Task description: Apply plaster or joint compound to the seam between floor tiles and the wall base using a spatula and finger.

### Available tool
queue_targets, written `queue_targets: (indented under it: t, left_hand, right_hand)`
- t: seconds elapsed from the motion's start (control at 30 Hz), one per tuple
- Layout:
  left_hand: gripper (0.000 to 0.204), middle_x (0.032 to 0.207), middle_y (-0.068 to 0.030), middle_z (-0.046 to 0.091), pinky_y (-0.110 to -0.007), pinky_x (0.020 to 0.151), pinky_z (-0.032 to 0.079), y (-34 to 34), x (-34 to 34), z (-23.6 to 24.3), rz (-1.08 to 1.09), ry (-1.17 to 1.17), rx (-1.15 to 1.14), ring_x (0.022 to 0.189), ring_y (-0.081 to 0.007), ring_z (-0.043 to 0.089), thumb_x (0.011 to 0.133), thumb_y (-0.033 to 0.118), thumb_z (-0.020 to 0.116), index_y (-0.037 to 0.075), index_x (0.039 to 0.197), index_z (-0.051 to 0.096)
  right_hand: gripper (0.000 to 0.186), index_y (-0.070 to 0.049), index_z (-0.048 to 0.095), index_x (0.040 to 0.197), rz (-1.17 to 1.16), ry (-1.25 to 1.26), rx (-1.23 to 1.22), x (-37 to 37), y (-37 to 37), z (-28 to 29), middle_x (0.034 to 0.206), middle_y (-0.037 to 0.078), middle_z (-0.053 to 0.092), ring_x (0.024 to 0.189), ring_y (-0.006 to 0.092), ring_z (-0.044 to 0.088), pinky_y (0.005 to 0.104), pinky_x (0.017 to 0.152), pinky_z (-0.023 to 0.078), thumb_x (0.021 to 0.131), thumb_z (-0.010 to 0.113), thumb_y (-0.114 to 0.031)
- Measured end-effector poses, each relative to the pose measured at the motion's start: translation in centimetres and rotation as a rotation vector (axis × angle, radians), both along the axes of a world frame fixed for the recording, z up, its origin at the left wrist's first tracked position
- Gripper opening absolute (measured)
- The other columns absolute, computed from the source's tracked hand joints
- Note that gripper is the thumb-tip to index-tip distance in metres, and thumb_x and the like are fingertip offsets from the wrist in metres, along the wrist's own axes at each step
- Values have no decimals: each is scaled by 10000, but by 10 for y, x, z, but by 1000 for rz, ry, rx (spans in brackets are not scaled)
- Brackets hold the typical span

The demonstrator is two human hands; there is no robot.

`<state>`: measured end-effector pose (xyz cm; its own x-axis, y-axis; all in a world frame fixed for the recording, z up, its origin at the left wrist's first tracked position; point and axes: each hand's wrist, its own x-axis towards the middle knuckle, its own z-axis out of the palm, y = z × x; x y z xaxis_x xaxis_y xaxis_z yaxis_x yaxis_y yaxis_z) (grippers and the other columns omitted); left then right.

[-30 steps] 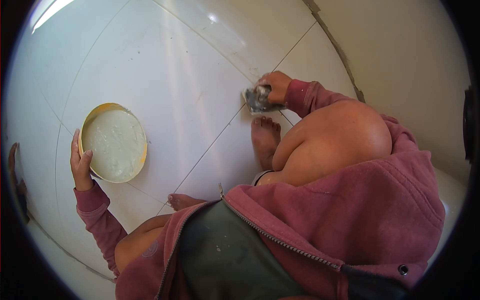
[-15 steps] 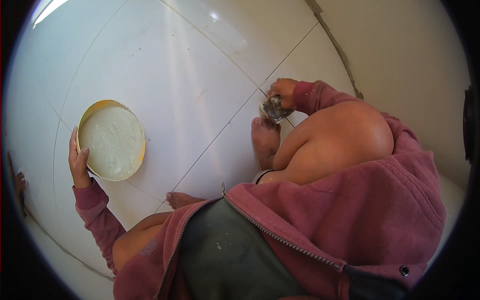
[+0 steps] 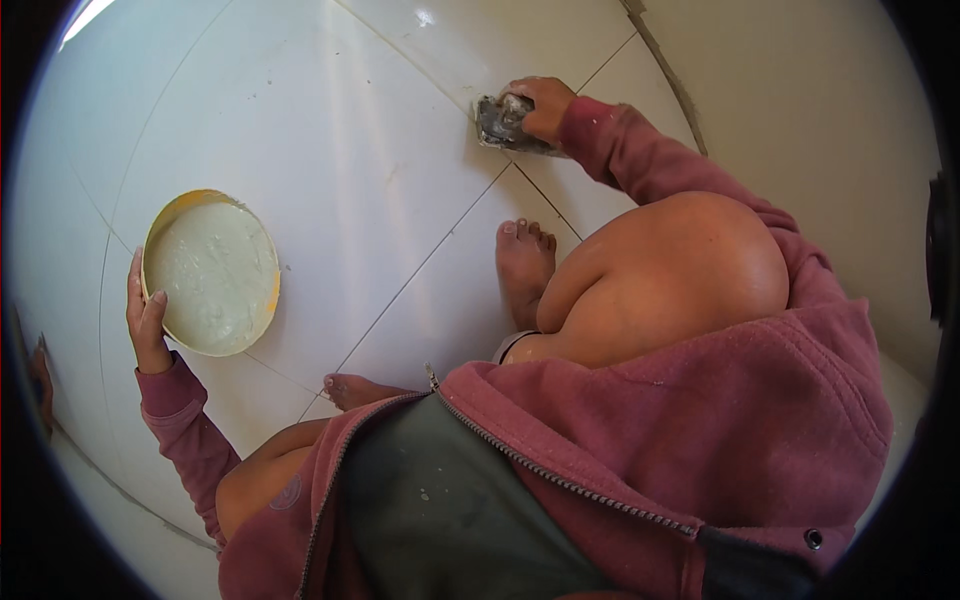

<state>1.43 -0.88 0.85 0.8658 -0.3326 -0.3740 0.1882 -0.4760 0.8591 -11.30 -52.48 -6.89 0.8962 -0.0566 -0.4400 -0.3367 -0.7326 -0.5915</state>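
Glossy smooth floor tiles (image 3: pixel 390 210), wet-looking ridged paste (image 3: pixel 212 272), matt cloth jacket (image 3: pixel 690 420) with metal-looking zip (image 3: pixel 568 482).

Grey tool (image 3: pixel 497 122): part hidden under right hand (image 3: pixel 543 108). Left hand (image 3: pixel 148 318): some fingers hidden by tub (image 3: pixel 185 204). Tiled floor (image 3: pixel 340 200), left edge: brownish shape (image 3: pixel 41 385) cut off, unclear.

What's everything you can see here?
Round tub: one, yellowish, left
Paste: one mass, whitish, inside tub
Flat tool: one, dark grey, upper centre
Tiles: several, white, floor
Wall: one, beige, right
Unclear shape: one, brownish, left edge
Unclear object: one, black, right edge
Jacket: one, dusty red, lower right
Top: one, dark green, inside jacket
Legs and feet: two each, bare, around centre
Left hand: one, bare, holding tub
Right hand: one, bare, on tool
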Motion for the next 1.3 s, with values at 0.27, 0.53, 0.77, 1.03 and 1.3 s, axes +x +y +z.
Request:
queue_targets:
  t: [0.27, 0.53, 0.77, 1.03, 1.3]
  left_hand:
    - [645, 1234, -143, 401, -313, 962, 276, -2, -3, -3, -17, -77, 39, 1129, -223, 385, 724, 250, 487, 5, 1290, 296]
    - [660, 1235, -154, 395, -310, 963, 271, 7, -2, -4, 7, -35, 28, 1133, -228, 378, 717, 263, 497, -11, 1284, 298]
    - [658, 1259, -154, 374, -304, 982, 237, -2, -2, -1, 43, 32, -39, 1164, -230, 348, 738, 246, 486, -26, 1295, 263]
    - [662, 1256, -152, 376, -313, 976, 256, 2, 1, -8, 14, -4, -25, 1158, -230, 359, 739, 273, 476, -24, 1292, 269]
    - [658, 1241, -148, 393, -312, 964, 280, -4, 3, -11, 18, 0, -18, 1134, -226, 385, 729, 245, 499, -7, 1294, 276]
  right_hand:
    - [409, -173, 642, 883, 498, 326, -166, -61, 1, -3, 879, 58, 587, 868, 287, 500, 362, 766, 433, 535, 528, 8]
    - [389, -146, 631, 845, 473, -76, -311, -57, -12, -5, 860, 28, 583, 857, 260, 502, 355, 736, 401, 502, 566, 25]
    - [398, -160, 638, 824, 488, -30, -344, -59, -29, -2, 858, 29, 596, 867, 258, 505, 355, 748, 412, 491, 530, 29]
    - [333, -23, 602, 863, -462, 134, 105, -71, -28, -16, 812, 130, 612, 764, 200, 581, 302, 695, 451, 562, 475, 42]
    - [310, -102, 631, 852, 149, 189, -26, -74, -7, -18, 896, 109, 592, 867, 310, 503, 364, 793, 419, 563, 538, -40]
